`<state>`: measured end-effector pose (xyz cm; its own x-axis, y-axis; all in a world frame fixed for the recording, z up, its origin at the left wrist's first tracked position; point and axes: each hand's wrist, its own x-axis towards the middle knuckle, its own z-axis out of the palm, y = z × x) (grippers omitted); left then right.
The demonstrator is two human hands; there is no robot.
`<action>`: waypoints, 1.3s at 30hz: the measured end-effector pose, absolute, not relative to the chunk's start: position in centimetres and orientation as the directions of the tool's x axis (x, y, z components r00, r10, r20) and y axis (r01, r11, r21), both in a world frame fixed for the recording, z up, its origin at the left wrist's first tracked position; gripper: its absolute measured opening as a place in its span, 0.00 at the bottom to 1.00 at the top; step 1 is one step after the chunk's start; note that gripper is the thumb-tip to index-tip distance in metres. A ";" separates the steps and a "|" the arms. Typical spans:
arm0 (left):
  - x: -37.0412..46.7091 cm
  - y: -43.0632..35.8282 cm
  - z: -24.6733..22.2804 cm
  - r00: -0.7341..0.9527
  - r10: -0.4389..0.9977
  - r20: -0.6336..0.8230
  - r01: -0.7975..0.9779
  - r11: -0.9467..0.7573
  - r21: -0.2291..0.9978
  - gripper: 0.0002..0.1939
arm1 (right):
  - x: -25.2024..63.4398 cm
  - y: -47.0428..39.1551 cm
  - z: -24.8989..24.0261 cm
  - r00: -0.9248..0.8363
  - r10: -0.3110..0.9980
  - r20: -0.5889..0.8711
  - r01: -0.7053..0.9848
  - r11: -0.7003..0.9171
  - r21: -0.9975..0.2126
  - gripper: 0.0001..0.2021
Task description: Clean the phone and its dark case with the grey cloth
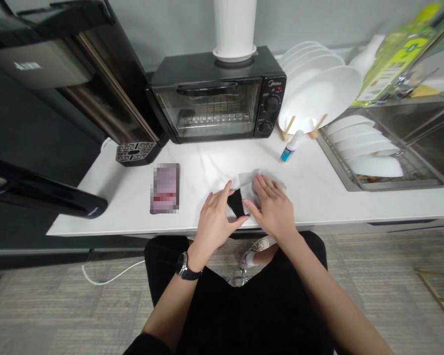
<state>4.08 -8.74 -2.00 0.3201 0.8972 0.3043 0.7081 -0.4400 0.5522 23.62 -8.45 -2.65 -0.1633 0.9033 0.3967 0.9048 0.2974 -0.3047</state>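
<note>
Near the counter's front edge, a flat black piece [237, 202] lies between my hands; its kind I cannot make out. Beside it, a thin greyish, see-through sheet or bag [246, 183] spreads over the counter. My right hand [276, 204] rests flat on this sheet, fingers extended, thumb reaching to the black piece. My left hand [215, 217] is at the black piece's left side, thumb and forefinger spread apart around it. A watch [185, 266] is on the left wrist. Behind the right hand stands a small white spray bottle [292, 147] with a blue label.
A pixelated phone-shaped object [165, 188] lies to the left on the white counter [126, 212]. At the back are a black toaster oven [218, 108] and a drinks machine [133, 118]. White plates [320, 91] stand in a rack beside a sink [422, 143] with dishes.
</note>
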 end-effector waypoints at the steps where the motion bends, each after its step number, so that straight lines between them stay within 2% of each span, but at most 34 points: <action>1: 4.0 -8.8 -2.1 0.324 0.897 0.300 0.705 -0.441 0.555 0.50 | 22.2 -8.8 -2.5 -0.197 0.899 0.391 0.887 0.334 -0.320 0.36; 5: 3.8 -9.0 -2.1 0.325 0.898 0.295 0.728 -0.437 0.529 0.50 | 19.4 -12.2 -2.0 -0.342 0.870 0.354 0.801 0.467 -0.374 0.37; 8: 3.9 -9.1 -1.8 0.323 0.899 0.295 0.738 -0.435 0.516 0.54 | 21.8 -14.1 -1.9 -0.394 0.863 0.317 0.780 0.496 -0.381 0.33; 13: 4.3 -9.0 -1.5 0.318 0.897 0.307 0.729 -0.439 0.526 0.53 | 28.2 -12.0 -2.1 -0.260 0.906 0.332 0.878 0.365 -0.309 0.29; 17: 4.4 -8.8 -1.6 0.311 0.903 0.296 0.733 -0.426 0.530 0.53 | 27.0 -8.8 -2.3 -0.164 0.908 0.386 0.912 0.288 -0.291 0.34; 23: 4.0 -9.0 -2.4 0.341 0.886 0.315 0.748 -0.458 0.480 0.49 | 20.0 -10.8 -1.9 -0.324 0.877 0.355 0.813 0.450 -0.369 0.37; 27: 4.0 -9.2 -2.4 0.333 0.890 0.311 0.763 -0.448 0.465 0.54 | 21.7 -14.0 -1.9 -0.392 0.862 0.323 0.752 0.502 -0.428 0.35; 30: 4.2 -9.1 -2.1 0.326 0.896 0.301 0.752 -0.439 0.491 0.57 | 25.7 -13.9 -2.1 -0.349 0.884 0.310 0.793 0.455 -0.404 0.30; 33: 4.5 -9.0 -1.9 0.314 0.899 0.306 0.745 -0.433 0.507 0.54 | 28.3 -11.5 -2.4 -0.235 0.907 0.349 0.877 0.353 -0.326 0.30; 36: 4.6 -8.9 -1.8 0.308 0.902 0.302 0.749 -0.426 0.508 0.53 | 27.4 -8.9 -2.7 -0.150 0.909 0.389 0.915 0.277 -0.294 0.33; 39: 4.5 -8.9 -2.0 0.309 0.901 0.303 0.742 -0.428 0.516 0.51 | 23.8 -8.2 -2.6 -0.203 0.898 0.390 0.891 0.335 -0.308 0.38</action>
